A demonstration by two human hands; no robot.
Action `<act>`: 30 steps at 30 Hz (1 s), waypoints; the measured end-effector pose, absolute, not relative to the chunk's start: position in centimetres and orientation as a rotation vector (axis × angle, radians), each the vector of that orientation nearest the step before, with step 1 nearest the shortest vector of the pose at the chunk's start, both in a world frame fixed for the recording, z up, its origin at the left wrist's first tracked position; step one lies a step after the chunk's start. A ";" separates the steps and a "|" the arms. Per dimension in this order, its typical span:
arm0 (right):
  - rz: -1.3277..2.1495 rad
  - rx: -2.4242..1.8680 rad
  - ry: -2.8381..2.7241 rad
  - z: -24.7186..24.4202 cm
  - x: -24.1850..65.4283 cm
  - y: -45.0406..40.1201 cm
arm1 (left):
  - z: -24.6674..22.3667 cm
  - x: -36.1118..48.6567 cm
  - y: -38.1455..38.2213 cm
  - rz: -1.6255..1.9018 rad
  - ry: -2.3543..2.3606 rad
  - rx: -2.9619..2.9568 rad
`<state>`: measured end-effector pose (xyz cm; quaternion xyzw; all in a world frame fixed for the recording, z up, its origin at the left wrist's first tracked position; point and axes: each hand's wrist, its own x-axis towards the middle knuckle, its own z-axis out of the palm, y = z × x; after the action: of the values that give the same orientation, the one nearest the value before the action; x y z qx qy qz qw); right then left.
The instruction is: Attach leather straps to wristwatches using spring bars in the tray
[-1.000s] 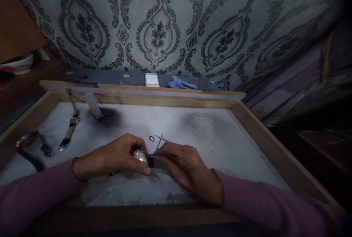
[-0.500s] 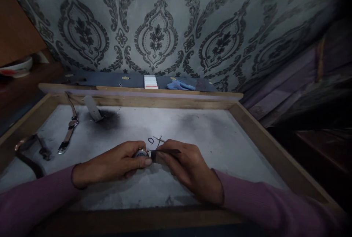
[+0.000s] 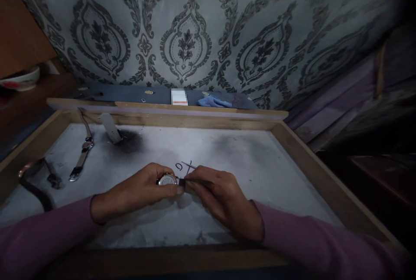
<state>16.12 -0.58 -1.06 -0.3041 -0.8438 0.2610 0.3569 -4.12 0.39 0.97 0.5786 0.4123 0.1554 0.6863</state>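
My left hand point(image 3: 143, 191) is closed on a round watch point(image 3: 167, 180), with the thumb along its lower edge and fingers around its upper side. The back or face of the watch points up; I cannot tell which. At its right side a dark watch strap point(image 3: 182, 183) meets the case, pinched between the thumb and fingers of my right hand point(image 3: 219, 189). A slim metal tool point(image 3: 189, 165) sticks out beyond the right index finger; whether that hand grips it is unclear. Close by on the white surface lies a small dark curled piece point(image 3: 178, 166).
A wood-rimmed tray point(image 3: 198, 122) surrounds the work. On its left lie a watch with a strap point(image 3: 85, 152), a dark curved strap point(image 3: 35, 191) and a pale strap piece point(image 3: 110, 128). Behind the rim are a blue cloth point(image 3: 214, 101) and a small white box point(image 3: 179, 96).
The watch in my left hand has tilted so that more of its round surface shows. The left hand has shifted slightly right; the right hand has barely moved.
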 end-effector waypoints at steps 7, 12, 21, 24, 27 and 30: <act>0.688 -0.784 -2.173 -1.0 16.0 -0.7 | 0.9 -4.2 0.4 0.341 0.948 1.250; 0.712 -0.808 -2.154 -0.9 15.9 -0.8 | 1.1 -4.0 0.5 0.334 0.964 1.215; 0.721 -0.869 -2.075 -1.4 15.5 -1.0 | 1.4 -3.6 0.6 0.304 1.083 1.194; 0.775 -0.887 -2.037 -1.4 15.4 -1.0 | 1.2 -3.6 0.6 0.311 1.068 1.185; 0.809 -0.879 -2.011 -1.3 15.3 -1.0 | 1.2 -3.6 0.6 0.312 1.051 1.189; 0.814 -0.878 -2.007 -1.2 15.3 -1.1 | 1.3 -3.5 0.6 0.303 1.050 1.183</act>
<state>15.30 -1.08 -1.16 -0.3458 -0.7901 0.3205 0.3916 -3.54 0.61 1.29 0.5297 0.4700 0.1356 0.6929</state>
